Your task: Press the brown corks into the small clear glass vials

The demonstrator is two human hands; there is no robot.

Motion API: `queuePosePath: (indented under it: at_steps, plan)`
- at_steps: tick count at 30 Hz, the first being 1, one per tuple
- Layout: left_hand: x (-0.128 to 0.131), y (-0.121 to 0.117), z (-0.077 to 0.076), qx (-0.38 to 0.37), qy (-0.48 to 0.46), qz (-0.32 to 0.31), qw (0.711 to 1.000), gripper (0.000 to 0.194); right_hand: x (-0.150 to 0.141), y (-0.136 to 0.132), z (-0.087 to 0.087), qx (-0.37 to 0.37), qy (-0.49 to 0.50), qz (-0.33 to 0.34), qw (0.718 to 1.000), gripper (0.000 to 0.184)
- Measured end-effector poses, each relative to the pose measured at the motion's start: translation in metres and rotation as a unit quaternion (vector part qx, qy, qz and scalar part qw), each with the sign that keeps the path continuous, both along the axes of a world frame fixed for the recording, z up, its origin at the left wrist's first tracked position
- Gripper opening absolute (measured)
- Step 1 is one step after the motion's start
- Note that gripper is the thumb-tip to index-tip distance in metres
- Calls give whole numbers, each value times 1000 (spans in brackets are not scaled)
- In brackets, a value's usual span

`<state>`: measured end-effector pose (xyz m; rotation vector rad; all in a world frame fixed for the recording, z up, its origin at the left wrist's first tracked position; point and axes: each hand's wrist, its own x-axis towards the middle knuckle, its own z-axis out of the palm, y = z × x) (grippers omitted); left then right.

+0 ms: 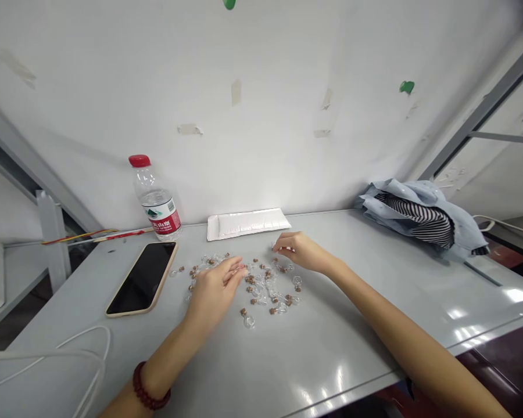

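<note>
Small clear glass bottles with brown cork stoppers (270,285) lie scattered in a loose group on the grey table. My left hand (213,287) is over the left part of the group, thumb and fingers pinched together around what looks like one small glass bottle. At the far right edge of the group, my right hand (303,252) is closed, its fingertips pinching a small clear piece that looks like another glass bottle; its cork is hidden. A single corked bottle (248,319) lies nearest to me, apart from the others. A dark red bead bracelet (146,392) circles my left wrist.
A phone (143,278) lies to the left, with a red-capped water bottle (157,203) behind it. A flat white packet (248,223) rests against the wall. Folded blue and striped cloth (422,215) is at the right. White cables (100,366) cross the near left.
</note>
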<state>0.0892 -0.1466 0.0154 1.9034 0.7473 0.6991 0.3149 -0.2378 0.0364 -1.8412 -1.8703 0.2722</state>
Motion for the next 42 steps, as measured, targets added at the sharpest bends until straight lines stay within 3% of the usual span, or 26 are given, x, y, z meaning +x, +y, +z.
queuePosePath:
  at_steps: [7, 11, 14, 23, 28, 30, 33, 38, 42]
  plan:
    - [-9, -6, 3, 205, -5, -3, 979, 11, 1, -2, -16, -19, 40, 26, 999, 29]
    - [-10, -10, 1, 348, -33, -44, 936, 12, -2, 0, -19, -28, 61, 44, 997, 30]
    - [-9, -14, 2, 401, -32, -53, 914, 15, -3, 1, -19, -29, 79, 42, 996, 28]
    - [-10, -17, -2, 361, -20, -88, 928, 18, -7, -5, -18, 19, 211, -57, 976, 11]
    - [-8, -21, -2, 296, -32, -107, 949, 16, -24, -12, -11, 54, 409, -56, 909, 11]
    - [-6, -22, -1, 273, -30, -104, 956, 14, -31, -13, -8, 70, 434, -46, 897, 6]
    - [-4, -19, -2, 252, -26, -89, 963, 14, -35, -13, -10, 77, 401, -48, 912, 4]
    - [-5, -13, -6, 226, -11, -64, 972, 15, -28, -8, -24, 104, 222, -76, 967, 7]
    - [-6, -13, -2, 153, -7, -26, 988, 14, -23, -4, -29, 32, 197, -52, 979, 11]
